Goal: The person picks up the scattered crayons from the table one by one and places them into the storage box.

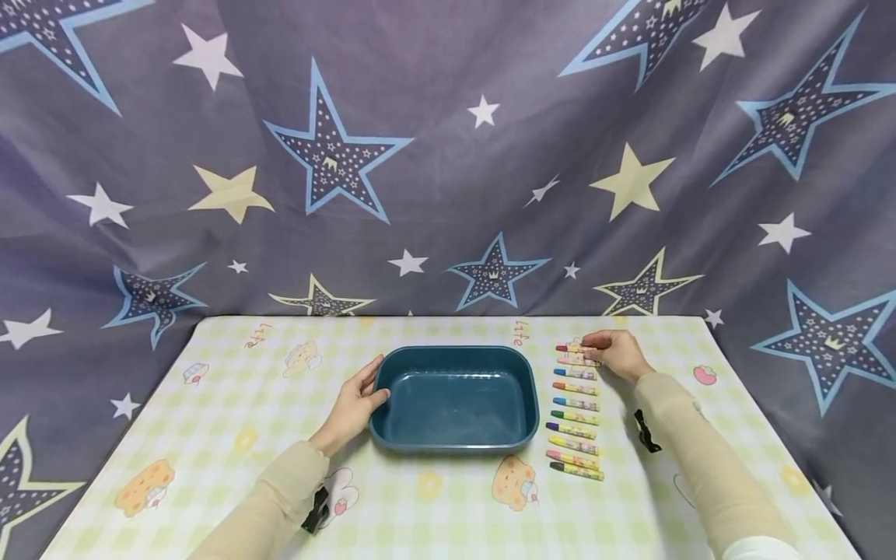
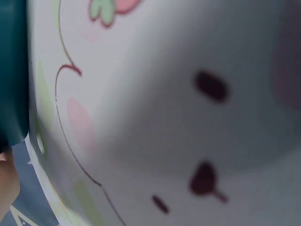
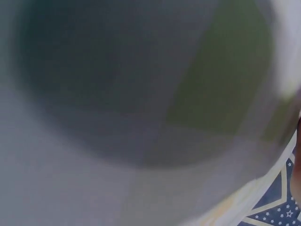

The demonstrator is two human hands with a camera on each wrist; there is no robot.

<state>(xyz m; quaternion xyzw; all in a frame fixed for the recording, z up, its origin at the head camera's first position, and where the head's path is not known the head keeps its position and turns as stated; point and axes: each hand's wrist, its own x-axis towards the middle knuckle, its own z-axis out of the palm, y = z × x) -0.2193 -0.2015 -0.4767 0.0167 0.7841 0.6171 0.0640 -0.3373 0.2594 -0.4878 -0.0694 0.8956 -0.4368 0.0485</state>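
Firstly, at the near side, one tablecloth, pale, green-checked, printed with cartoon food and animals. Right of centre, one row of ten paper-wrapped crayons, roughly parallel, tips leftward: a dark-tipped crayon nearest, then pink, yellow, purple, green, blue, orange, dark blue and pink, with a red-tipped crayon farthest. Judged light, stiff and brittle, waxy at the tip and inclined to roll; best taken by the wrapped middle, between thumb and forefinger, without bending. Just left of the row, one teal rectangular basin, round-cornered, upright, nothing visible inside; probably light, rigid, smooth plastic, best steadied by its rim. At its left wall, one left hand, thumb over the rim and fingers outside, gripping it. Farther, one right hand, fingers bent and nearly together at the red-tipped crayon's right end; whether they pinch it cannot be told, the right wrist view being blurred. Behind all, one grey-purple star-printed curtain.
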